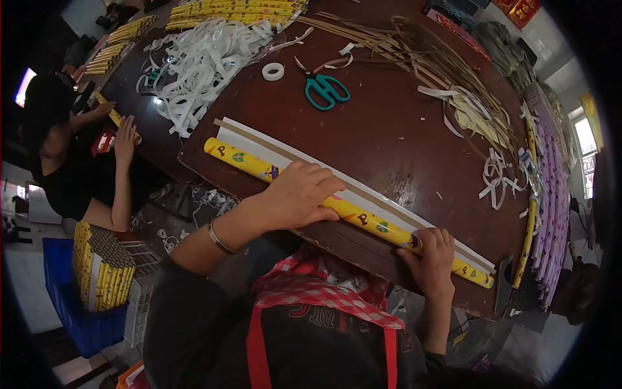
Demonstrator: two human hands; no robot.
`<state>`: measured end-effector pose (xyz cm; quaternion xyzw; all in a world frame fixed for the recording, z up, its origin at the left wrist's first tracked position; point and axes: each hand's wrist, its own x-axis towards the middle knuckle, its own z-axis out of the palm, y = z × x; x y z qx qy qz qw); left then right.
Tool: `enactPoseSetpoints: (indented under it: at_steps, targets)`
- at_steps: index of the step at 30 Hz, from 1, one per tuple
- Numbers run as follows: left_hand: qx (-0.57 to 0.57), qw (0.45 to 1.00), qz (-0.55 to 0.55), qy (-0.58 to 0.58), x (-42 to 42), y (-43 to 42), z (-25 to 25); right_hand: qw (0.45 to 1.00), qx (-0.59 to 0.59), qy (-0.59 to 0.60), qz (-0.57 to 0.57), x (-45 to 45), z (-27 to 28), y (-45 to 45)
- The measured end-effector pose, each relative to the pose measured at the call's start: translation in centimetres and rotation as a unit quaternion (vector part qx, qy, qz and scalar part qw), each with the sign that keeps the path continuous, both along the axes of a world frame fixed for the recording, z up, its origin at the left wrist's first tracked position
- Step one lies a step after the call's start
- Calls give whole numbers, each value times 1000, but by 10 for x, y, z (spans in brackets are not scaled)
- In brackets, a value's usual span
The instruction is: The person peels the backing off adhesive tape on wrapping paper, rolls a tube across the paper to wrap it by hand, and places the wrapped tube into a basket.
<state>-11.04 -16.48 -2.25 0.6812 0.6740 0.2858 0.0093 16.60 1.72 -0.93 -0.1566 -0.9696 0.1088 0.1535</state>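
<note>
A long yellow printed roll (pixel 366 217) lies slantwise along the near edge of the dark table. My left hand (pixel 301 194) is wrapped over its middle, and my right hand (pixel 431 256) grips it nearer the right end. Behind the roll, a white strip with a brown band (pixel 389 211) runs along its length. Both hands have their fingers curled round the roll, with the thumbs on the near side. Farther back on the table are green-handled scissors (pixel 326 91) and a white tape ring (pixel 273 71).
A heap of white strips (pixel 201 65) covers the table's back left. Brown strips (pixel 414 52) spread at the back right. Purple rolls (pixel 549 214) stand beyond the right edge. At left, a co-worker's hands (pixel 125 139) hold a yellow roll. A blue crate (pixel 71 311) sits below.
</note>
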Motion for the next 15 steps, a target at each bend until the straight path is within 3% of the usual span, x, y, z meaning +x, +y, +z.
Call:
enactPoseSetpoints:
  at_steps: [2, 9, 15]
  targets:
    - [-56, 997, -48, -12, -4, -2, 5, 1000, -5, -25, 7, 2, 0, 2]
    - [-47, 998, -4, 38, 3, -4, 0, 999, 50, -14, 9, -1, 5, 0]
    - [-15, 999, -12, 32, -5, -2, 1, 998, 10, -54, 13, 4, 3, 7]
